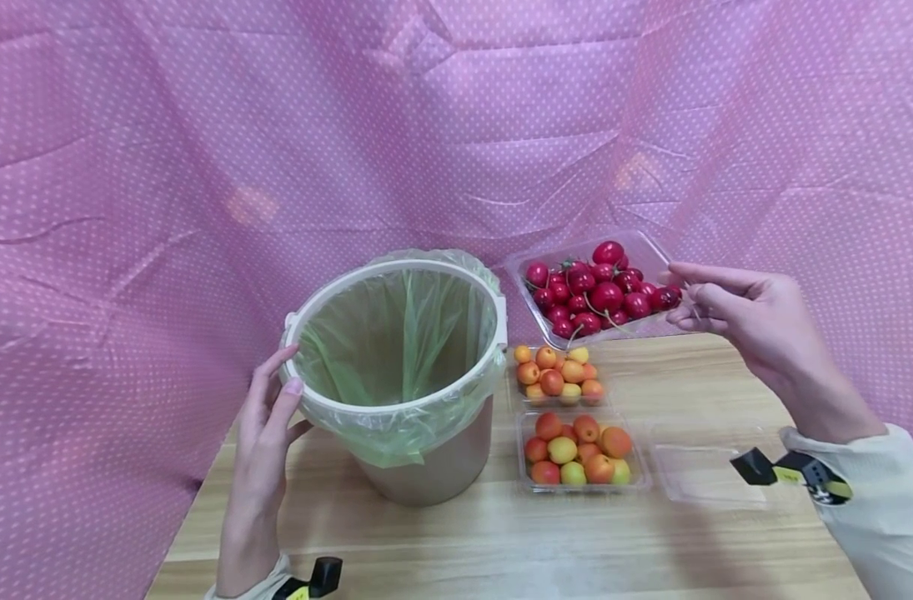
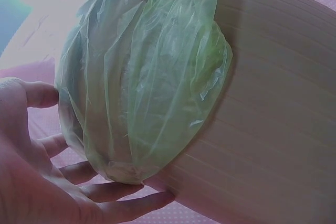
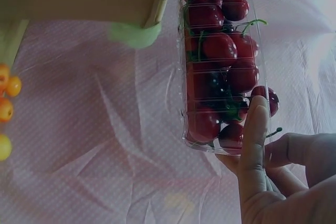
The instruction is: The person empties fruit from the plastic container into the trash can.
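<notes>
My left hand (image 1: 264,442) touches the left side of a beige trash bin (image 1: 441,467), near its rim. In the left wrist view its fingers spread against the green plastic bag (image 2: 163,93) that lines the bin and folds over the outside. My right hand (image 1: 756,325) pinches the right edge of a clear plastic box (image 1: 647,250), raised above the table and tilted. Dark red cherries (image 1: 606,296), some with green stems, fill this box; the right wrist view shows the cherries (image 3: 220,51) through its ridged wall.
Two clear boxes of orange and yellow fruit, a rear box (image 1: 527,400) and a front box (image 1: 527,487), stand right of the bin. A clear plastic piece (image 1: 711,475) lies beside them on the wooden table (image 1: 546,550). Pink dotted cloth (image 1: 456,150) hangs behind.
</notes>
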The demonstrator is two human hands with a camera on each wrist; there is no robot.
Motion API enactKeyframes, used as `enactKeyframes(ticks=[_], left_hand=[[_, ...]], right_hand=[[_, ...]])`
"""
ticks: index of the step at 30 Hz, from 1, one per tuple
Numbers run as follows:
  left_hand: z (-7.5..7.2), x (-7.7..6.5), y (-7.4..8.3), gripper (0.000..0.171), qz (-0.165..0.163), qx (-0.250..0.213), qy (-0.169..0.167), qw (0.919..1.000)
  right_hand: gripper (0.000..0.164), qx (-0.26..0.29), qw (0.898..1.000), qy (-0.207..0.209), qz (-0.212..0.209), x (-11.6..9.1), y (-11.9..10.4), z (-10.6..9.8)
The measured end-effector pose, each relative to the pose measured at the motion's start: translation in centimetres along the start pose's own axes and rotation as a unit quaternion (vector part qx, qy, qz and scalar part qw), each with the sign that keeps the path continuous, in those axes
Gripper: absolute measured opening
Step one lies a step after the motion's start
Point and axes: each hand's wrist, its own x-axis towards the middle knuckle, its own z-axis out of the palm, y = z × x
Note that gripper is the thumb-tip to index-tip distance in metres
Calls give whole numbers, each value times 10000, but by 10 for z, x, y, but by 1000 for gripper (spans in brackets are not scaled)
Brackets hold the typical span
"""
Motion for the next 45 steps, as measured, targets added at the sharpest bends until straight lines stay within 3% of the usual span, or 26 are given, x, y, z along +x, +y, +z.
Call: enactKeyframes(ticks=[17,31,40,45], left_hand=[[-2,-2,2,45,-58,-97,93,9999],[0,-1,-2,45,-70,-80,91,9999],[-1,-1,0,45,-112,-55,110,9999],[-1,-3,0,45,-124,13,121,9998]], right_hand=[[25,163,9986,-482,-127,21,-32,70],[30,-308,9957,-534,-691,35,-20,114],[34,-372,9910,-525,-1177,37,-10,131],[35,-684,9876,-469,-1336,37,-4,138]])
